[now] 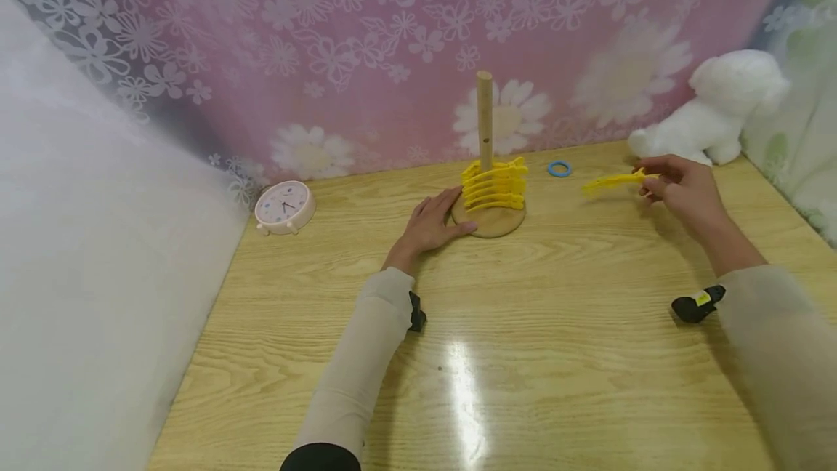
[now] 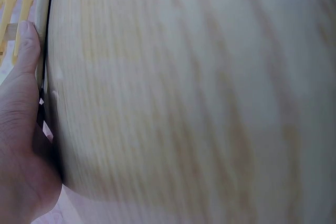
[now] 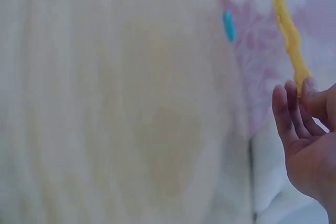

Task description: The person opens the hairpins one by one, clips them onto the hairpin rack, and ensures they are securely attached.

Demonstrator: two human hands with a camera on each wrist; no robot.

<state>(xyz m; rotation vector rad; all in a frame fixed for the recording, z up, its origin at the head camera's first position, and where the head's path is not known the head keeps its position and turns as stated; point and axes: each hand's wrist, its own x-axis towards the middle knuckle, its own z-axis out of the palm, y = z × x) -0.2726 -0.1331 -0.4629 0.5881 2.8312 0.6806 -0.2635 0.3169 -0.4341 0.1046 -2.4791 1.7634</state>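
A wooden post point(image 1: 485, 118) stands upright on a round wooden base point(image 1: 492, 225). Several thin yellow plastic pieces point(image 1: 493, 184) are stacked around the post's lower part. My left hand point(image 1: 430, 227) rests against the base's left side, thumb extended on its front edge; in the left wrist view the thumb point(image 2: 29, 51) lies on the base near the yellow pieces, the other fingers hidden. To the right, my right hand point(image 1: 686, 187) pinches one end of a single yellow plastic piece point(image 1: 615, 180) above the table. The right wrist view shows this piece point(image 3: 289, 35) between thumb and fingertips.
A blue ring point(image 1: 559, 168) lies right of the base, near the table's back edge. A white plush dog point(image 1: 719, 107) sits at the back right, just behind my right hand. A pink round clock point(image 1: 284, 207) lies at the back left of the wooden table point(image 1: 523, 355).
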